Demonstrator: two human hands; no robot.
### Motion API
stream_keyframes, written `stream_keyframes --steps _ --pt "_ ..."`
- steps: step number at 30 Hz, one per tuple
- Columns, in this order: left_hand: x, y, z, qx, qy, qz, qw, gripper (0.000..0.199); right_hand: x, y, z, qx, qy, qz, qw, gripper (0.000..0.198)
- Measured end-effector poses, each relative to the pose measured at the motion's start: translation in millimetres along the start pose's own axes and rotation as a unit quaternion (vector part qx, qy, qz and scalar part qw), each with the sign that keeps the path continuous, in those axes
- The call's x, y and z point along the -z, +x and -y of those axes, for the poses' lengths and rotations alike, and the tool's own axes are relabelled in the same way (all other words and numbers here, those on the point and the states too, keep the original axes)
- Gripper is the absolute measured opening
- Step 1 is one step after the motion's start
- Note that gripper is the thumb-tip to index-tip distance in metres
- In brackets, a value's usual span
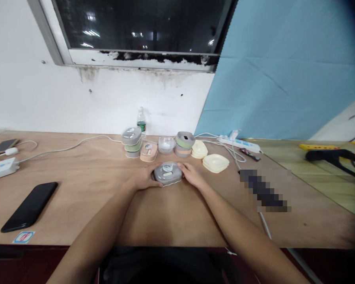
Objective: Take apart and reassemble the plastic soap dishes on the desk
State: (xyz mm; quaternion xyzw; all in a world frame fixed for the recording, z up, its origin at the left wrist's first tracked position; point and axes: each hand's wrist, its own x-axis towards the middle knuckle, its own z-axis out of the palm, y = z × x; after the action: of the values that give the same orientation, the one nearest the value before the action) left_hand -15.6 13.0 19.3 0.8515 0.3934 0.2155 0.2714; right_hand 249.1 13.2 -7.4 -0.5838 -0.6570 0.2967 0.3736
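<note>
A grey lidded plastic box [167, 173], shaped like a soap box, rests on the table in front of me. A round sticker and a pale oval slot show on its top. My left hand [146, 177] grips its left side, with the thumb along the front edge. At the right side, my right hand [191, 173] presses its fingers against the box. Just behind stand a peach lidded box [148, 152], a stack of grey and green boxes [132, 142], clear lids [166, 145] and a stack of coloured box bases [184, 144]. Cream trays [215, 163] lie stacked to the right.
A plastic bottle [141, 121] stands against the wall. A black phone [29, 207] lies at left, near a white power strip [1, 169]. Another power strip [239, 144] and cables run along the back right. A pixelated dark object [264, 191] lies at right.
</note>
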Motion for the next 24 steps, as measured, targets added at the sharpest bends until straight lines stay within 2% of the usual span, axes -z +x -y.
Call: stream_keyframes --steps 3,6,9,12,15,19,22,24 --pt "-6 2 1 -0.035 -0.060 -0.019 0.997 0.082 0 1 -2 -0.005 -0.016 -0.015 1.000 0.052" --pt "-8 4 2 -0.037 -0.069 -0.044 0.996 0.078 -1 1 0 -0.010 -0.031 -0.027 0.999 0.056" --pt "-1 4 2 -0.026 -0.051 -0.070 0.996 0.077 -1 -1 5 -0.018 -0.030 -0.050 0.998 0.062" --pt "11 1 6 -0.023 -0.034 -0.128 0.991 0.075 -1 -2 7 -0.029 -0.024 -0.059 0.998 0.065" --pt "17 2 11 0.018 -0.018 -0.215 0.976 0.076 -2 -4 7 -0.012 -0.038 -0.043 0.998 0.062" --pt "10 14 14 0.119 0.009 -0.347 0.930 0.075 -4 -4 7 0.027 -0.056 -0.027 0.998 0.056" --pt "3 25 13 0.181 0.041 -0.369 0.911 0.074 -5 -4 7 0.036 -0.060 -0.029 0.997 0.055" --pt "0 30 11 0.199 0.064 -0.349 0.914 0.075 -5 -4 7 0.037 -0.056 -0.031 0.997 0.055"
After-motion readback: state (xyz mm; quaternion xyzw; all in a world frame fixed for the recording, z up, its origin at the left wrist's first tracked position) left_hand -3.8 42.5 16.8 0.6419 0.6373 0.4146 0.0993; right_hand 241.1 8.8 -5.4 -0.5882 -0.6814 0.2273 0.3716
